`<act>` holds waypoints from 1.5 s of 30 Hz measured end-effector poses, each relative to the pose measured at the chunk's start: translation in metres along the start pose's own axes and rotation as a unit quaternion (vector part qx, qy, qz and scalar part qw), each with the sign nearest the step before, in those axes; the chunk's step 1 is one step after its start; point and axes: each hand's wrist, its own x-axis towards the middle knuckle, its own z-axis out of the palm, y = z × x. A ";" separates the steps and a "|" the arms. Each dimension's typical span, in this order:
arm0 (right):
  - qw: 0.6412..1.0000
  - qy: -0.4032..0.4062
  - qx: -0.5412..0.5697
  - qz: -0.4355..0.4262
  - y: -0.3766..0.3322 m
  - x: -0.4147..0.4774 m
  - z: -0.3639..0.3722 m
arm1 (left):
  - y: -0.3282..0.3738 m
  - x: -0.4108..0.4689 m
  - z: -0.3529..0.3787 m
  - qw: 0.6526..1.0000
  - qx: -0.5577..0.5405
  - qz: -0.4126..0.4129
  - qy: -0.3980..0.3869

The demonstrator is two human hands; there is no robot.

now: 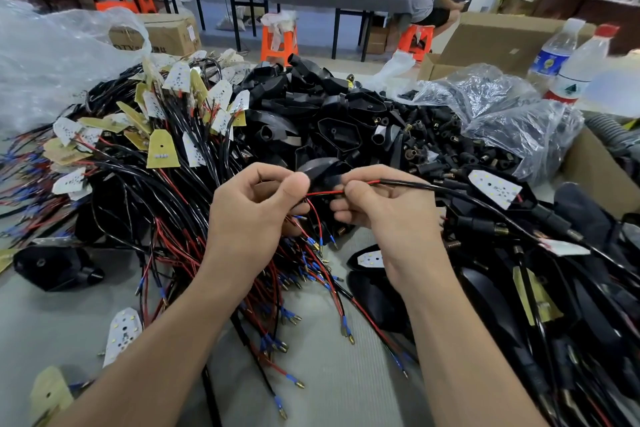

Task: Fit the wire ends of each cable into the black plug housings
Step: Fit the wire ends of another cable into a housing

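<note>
My left hand (258, 208) and my right hand (381, 208) meet at the middle of the view and pinch one cable (408, 183) between them. Its black sheath runs off to the right to a white LED board (495, 188). Its red wire (323, 193) bridges the gap between my thumbs, and the wire ends with blue sleeves and brass tips (317, 245) hang below my fingers. A black plug housing (320, 168) lies just behind my fingertips. A heap of black housings (311, 107) fills the table beyond.
A tangle of cables with white and yellow boards (156, 135) lies to the left. A clear bag of small black sockets (485, 121) and two bottles (568, 62) stand at right. One loose housing (52, 267) lies near left. A person sits far back.
</note>
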 end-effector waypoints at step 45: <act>0.984 0.174 0.038 -0.033 0.001 0.004 0.006 | -0.008 0.007 -0.003 0.984 -0.106 -0.119 -0.077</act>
